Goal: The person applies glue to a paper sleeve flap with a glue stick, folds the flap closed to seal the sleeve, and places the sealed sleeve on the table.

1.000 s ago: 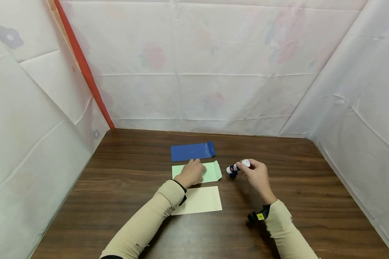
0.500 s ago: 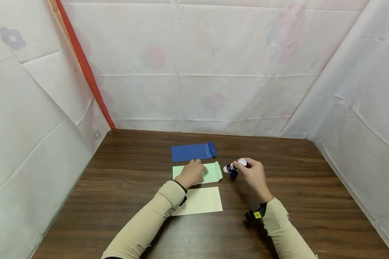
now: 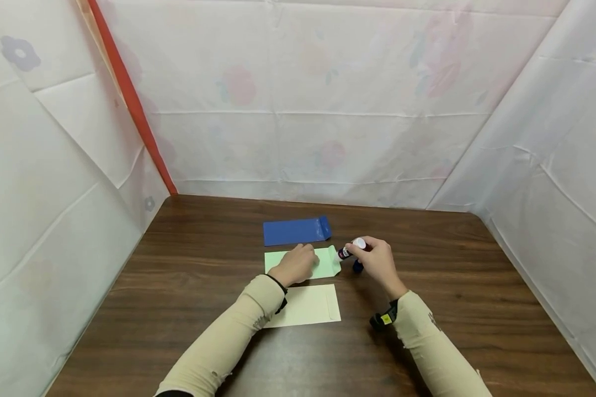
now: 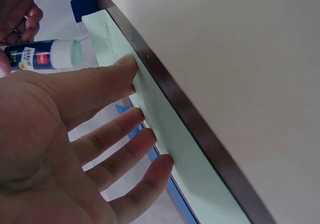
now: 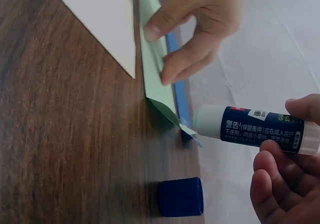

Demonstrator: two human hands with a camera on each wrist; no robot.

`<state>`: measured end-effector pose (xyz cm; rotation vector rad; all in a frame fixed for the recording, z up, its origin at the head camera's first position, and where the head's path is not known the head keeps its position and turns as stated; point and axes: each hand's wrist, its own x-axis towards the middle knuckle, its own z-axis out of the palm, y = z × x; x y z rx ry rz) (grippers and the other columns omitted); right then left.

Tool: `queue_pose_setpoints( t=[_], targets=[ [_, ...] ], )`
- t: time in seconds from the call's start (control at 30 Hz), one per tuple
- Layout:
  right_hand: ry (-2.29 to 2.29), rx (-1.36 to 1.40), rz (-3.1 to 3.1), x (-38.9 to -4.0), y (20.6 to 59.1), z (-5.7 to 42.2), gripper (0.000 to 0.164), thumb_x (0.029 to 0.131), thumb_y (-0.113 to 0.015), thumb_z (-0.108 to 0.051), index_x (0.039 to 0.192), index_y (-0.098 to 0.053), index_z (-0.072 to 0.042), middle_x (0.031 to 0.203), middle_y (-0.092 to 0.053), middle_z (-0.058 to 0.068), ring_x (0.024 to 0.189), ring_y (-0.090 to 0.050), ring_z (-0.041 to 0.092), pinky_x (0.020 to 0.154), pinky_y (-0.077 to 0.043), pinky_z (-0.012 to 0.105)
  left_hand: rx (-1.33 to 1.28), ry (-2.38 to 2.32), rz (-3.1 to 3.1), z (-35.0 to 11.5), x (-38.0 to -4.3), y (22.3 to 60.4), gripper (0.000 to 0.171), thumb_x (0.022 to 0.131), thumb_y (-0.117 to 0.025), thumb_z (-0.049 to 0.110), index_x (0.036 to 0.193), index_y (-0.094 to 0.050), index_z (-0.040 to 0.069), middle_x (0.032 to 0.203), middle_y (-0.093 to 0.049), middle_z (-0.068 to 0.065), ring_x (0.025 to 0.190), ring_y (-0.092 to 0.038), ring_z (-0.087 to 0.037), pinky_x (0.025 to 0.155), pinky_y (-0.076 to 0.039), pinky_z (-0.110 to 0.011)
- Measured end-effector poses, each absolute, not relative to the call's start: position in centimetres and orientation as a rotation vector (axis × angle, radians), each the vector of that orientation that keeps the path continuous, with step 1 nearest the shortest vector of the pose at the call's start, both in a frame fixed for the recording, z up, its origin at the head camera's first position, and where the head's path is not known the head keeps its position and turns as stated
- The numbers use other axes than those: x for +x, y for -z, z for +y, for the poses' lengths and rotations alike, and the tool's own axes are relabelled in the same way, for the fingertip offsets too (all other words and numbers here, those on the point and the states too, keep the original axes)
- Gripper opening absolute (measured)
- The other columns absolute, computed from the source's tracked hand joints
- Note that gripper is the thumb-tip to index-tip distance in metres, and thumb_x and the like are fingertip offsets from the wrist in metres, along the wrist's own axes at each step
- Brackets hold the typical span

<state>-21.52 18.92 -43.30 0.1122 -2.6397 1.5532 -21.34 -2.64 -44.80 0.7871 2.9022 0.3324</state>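
Note:
A pale green envelope [image 3: 324, 268] lies in the middle of the table, its flap unfolded at the right end. My left hand [image 3: 295, 266] rests its fingertips and thumb on the envelope's face; the left wrist view shows these fingers spread and only slightly bent. Between thumb and fingers, my right hand [image 3: 380, 263] pinches a glue stick [image 5: 260, 128] with a dark blue label and its cap off. The stick tilts down to the left, its white end at the green flap [image 4: 101, 36]; firm contact is hard to tell. Its dark blue cap [image 5: 180, 197] stands on the table beside the flap.
Behind the green envelope lies a blue envelope [image 3: 290, 231] with whitish smears by its unfolded flap. A cream envelope [image 3: 308, 306] lies nearer to me, partly under my left wrist. White patterned sheeting [image 3: 298, 138] encloses the wooden table [image 3: 467, 286] at back and sides.
My right hand has carried the glue stick leftward, from above the cap to the green envelope's flap, tipping it more steeply. The left hand has stayed in place on the envelope.

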Motion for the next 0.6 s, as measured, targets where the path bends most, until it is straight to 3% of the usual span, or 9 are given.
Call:
queue_pose_setpoints(
  t=[0.27, 0.4, 0.6],
  targets=[
    [-1.52, 0.206, -2.669, -22.5, 43.4, 17.9, 0.028, 0.087, -0.073, -0.033, 0.091, -0.072, -0.005, 0.078, -0.066, 0.016, 0.066, -0.061, 0.028, 0.056, -0.047, 0.027, 0.763, -0.365, 2.887, -2.7, -21.3, 44.5, 0.03, 0.088, -0.063, -0.003, 0.114, -0.074, 0.008, 0.112, -0.064, -0.009, 0.101, -0.057, -0.026, 0.09, -0.052, -0.033],
    [-1.502, 0.248, -2.691, -23.0, 43.1, 17.4, 0.03, 0.088, -0.071, -0.036, 0.091, -0.071, -0.006, 0.079, -0.065, 0.02, 0.062, -0.057, 0.021, 0.054, -0.046, 0.026, 0.762, -0.366, 2.892, -2.7, -21.3, 44.5, 0.029, 0.088, -0.064, -0.002, 0.114, -0.073, 0.009, 0.11, -0.064, -0.008, 0.1, -0.057, -0.025, 0.09, -0.051, -0.032],
    [-1.44, 0.305, -2.732, -23.9, 42.8, 16.6, 0.03, 0.089, -0.071, -0.036, 0.089, -0.071, -0.006, 0.071, -0.063, 0.01, 0.06, -0.052, 0.015, 0.054, -0.043, 0.025, 0.75, -0.368, 2.904, -2.8, -21.4, 44.2, 0.029, 0.087, -0.064, -0.003, 0.113, -0.074, 0.008, 0.111, -0.064, -0.009, 0.102, -0.057, -0.027, 0.091, -0.052, -0.034]
  ],
)
